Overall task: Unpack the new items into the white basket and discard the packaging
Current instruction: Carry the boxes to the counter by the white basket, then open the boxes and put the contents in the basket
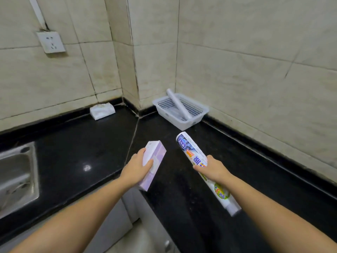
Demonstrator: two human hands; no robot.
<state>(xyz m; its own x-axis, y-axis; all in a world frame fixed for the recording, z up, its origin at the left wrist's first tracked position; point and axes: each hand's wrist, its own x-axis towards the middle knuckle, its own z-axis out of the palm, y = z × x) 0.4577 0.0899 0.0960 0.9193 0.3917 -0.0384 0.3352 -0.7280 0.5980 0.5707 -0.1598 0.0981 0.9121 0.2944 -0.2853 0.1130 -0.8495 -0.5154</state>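
My left hand (135,169) grips a pale purple and white box (155,157), held above the black counter. My right hand (212,168) holds a long roll in printed wrapping (191,152) around its middle, tilted with one end pointing toward the far corner. The white basket (197,118) stands in the corner against the right wall. A plain white roll (177,103) leans inside it, one end sticking out over the back rim.
The black counter (87,143) wraps around an L-shaped corner. A steel sink (16,176) sits at the left edge. A white folded packet (102,110) lies against the back wall. A wall socket (51,42) is mounted upper left.
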